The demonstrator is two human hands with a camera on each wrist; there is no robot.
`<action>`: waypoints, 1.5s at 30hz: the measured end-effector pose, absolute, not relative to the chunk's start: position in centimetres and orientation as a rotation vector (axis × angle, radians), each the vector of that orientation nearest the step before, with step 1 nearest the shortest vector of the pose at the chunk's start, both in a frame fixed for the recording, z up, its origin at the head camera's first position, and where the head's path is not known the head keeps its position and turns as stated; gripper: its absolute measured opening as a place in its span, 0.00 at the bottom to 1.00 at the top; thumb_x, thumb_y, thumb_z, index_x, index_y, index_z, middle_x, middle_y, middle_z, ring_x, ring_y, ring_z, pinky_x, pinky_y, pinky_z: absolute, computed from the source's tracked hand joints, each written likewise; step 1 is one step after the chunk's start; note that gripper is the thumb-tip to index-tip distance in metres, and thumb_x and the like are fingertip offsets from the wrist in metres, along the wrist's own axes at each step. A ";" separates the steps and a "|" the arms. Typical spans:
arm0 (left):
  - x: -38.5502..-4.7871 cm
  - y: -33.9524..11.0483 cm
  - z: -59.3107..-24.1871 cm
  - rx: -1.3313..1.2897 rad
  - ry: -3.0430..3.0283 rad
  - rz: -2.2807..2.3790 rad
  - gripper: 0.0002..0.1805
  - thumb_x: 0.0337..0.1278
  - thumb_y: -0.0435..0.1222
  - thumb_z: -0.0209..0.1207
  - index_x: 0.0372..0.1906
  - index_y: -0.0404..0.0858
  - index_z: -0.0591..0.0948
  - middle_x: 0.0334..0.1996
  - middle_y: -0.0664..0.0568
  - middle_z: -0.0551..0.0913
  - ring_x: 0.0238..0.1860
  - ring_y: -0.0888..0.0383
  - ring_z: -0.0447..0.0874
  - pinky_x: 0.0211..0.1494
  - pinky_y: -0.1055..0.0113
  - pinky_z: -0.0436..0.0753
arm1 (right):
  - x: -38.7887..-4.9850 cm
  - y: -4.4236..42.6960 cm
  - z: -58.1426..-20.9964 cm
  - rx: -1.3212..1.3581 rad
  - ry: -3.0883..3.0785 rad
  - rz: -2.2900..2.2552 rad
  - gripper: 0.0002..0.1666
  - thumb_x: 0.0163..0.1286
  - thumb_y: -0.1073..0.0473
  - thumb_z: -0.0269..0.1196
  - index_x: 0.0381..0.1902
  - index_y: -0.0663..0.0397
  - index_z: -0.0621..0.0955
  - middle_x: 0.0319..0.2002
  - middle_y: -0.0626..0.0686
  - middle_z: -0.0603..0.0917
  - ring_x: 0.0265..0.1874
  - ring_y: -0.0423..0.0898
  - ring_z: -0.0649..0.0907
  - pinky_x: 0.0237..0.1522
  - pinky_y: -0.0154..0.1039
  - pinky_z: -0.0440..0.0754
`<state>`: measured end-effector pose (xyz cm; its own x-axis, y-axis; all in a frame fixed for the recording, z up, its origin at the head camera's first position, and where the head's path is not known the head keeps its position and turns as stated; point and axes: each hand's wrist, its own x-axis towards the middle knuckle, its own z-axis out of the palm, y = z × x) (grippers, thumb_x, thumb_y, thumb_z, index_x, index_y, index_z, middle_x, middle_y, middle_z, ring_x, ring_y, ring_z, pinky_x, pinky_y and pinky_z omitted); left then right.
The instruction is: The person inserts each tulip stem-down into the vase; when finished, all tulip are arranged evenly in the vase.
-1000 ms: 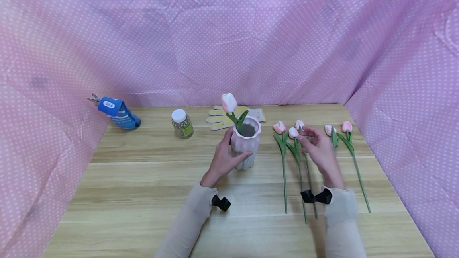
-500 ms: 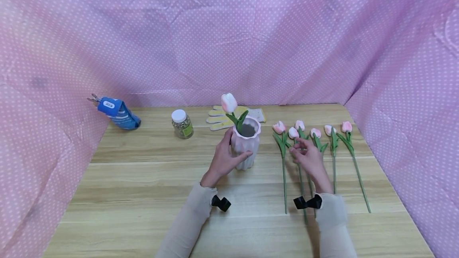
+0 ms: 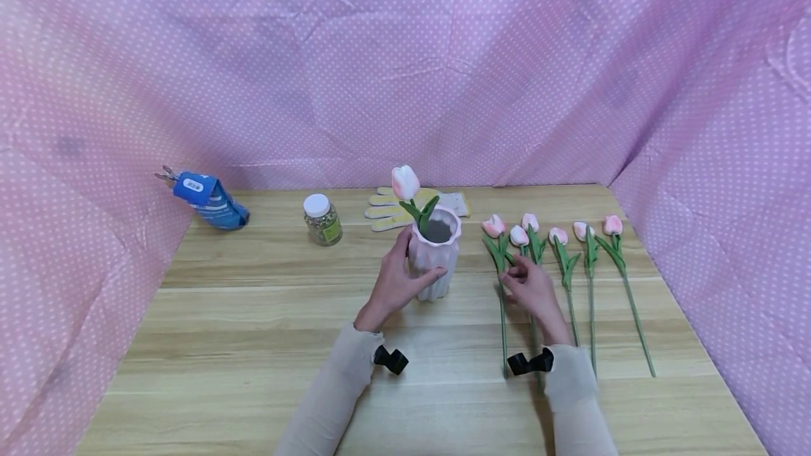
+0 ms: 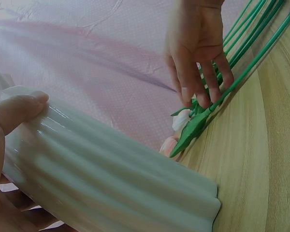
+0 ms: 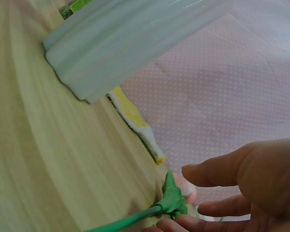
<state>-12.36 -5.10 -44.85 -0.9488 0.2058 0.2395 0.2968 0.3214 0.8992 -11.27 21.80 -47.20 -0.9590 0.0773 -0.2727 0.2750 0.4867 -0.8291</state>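
A white fluted vase (image 3: 437, 259) stands upright on the table, gripped around its side by my left hand (image 3: 398, 280). One pink-white tulip (image 3: 405, 182) rises from the vase, leaning left. My right hand (image 3: 535, 294) reaches over the row of tulips lying on the table, its fingertips beside the stem of the leftmost tulip (image 3: 494, 226). In the right wrist view, thumb and fingers are apart around the green leaves (image 5: 171, 198), with a gap at the thumb. Another tulip (image 3: 519, 235) lies partly hidden under that hand.
Behind the vase lies a yellow-and-white work glove (image 3: 386, 210). A white-lidded jar (image 3: 323, 220) and a blue bag (image 3: 218, 203) with metal tips showing at its top stand at the back left. Several more tulips (image 3: 612, 224) lie on the right. Pink dotted cloth (image 3: 405, 69) encloses the table.
My right hand has moved left and toward the front, from above the middle tulips to the leftmost stem, uncovering the tulips to its right. The left hand and vase have stayed put.
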 end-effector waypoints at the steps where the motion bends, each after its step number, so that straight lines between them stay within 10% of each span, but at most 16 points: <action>1: -12.3 -5.1 -44.8 -0.473 -2.485 -1.721 0.49 0.51 0.43 0.74 0.76 0.45 0.60 0.69 0.46 0.73 0.69 0.46 0.74 0.69 0.43 0.76 | -11.3 21.8 -47.3 0.312 2.527 -1.466 0.38 0.73 0.61 0.59 0.75 0.67 0.60 0.59 0.69 0.75 0.54 0.59 0.82 0.39 0.36 0.90; 8: -12.3 -5.1 -44.7 -0.469 -2.477 -1.723 0.48 0.50 0.43 0.74 0.75 0.45 0.61 0.68 0.46 0.74 0.69 0.46 0.75 0.69 0.43 0.76 | -11.3 21.4 -47.9 0.292 2.598 -1.371 0.34 0.73 0.60 0.59 0.71 0.68 0.64 0.55 0.66 0.77 0.54 0.60 0.82 0.35 0.35 0.89; 14: -12.3 -5.1 -44.7 -0.465 -2.481 -1.728 0.48 0.50 0.43 0.74 0.75 0.45 0.61 0.68 0.46 0.74 0.69 0.46 0.74 0.69 0.43 0.76 | -11.6 20.9 -48.0 0.215 2.778 -1.149 0.10 0.69 0.60 0.61 0.42 0.63 0.75 0.33 0.55 0.76 0.30 0.47 0.79 0.26 0.34 0.80; 25: -12.3 -5.1 -44.7 -0.481 -2.479 -1.721 0.49 0.50 0.42 0.74 0.76 0.44 0.60 0.68 0.45 0.73 0.69 0.45 0.74 0.69 0.43 0.76 | -11.7 20.3 -48.0 0.237 2.868 -0.959 0.17 0.68 0.58 0.62 0.22 0.56 0.70 0.22 0.51 0.69 0.24 0.48 0.70 0.24 0.37 0.66; 39: -12.3 -5.1 -44.7 -0.485 -2.479 -1.707 0.49 0.51 0.42 0.74 0.76 0.44 0.61 0.68 0.45 0.74 0.68 0.45 0.74 0.68 0.43 0.77 | -11.5 19.9 -47.9 0.278 2.871 -0.913 0.14 0.66 0.61 0.64 0.44 0.66 0.86 0.38 0.61 0.87 0.40 0.55 0.83 0.39 0.44 0.80; 45: -12.3 -5.1 -44.8 -0.483 -2.482 -1.702 0.49 0.51 0.42 0.74 0.75 0.43 0.61 0.69 0.44 0.73 0.69 0.44 0.73 0.69 0.42 0.76 | -11.5 20.0 -47.9 0.298 2.846 -0.994 0.13 0.64 0.63 0.64 0.44 0.67 0.86 0.34 0.60 0.88 0.29 0.47 0.84 0.30 0.35 0.80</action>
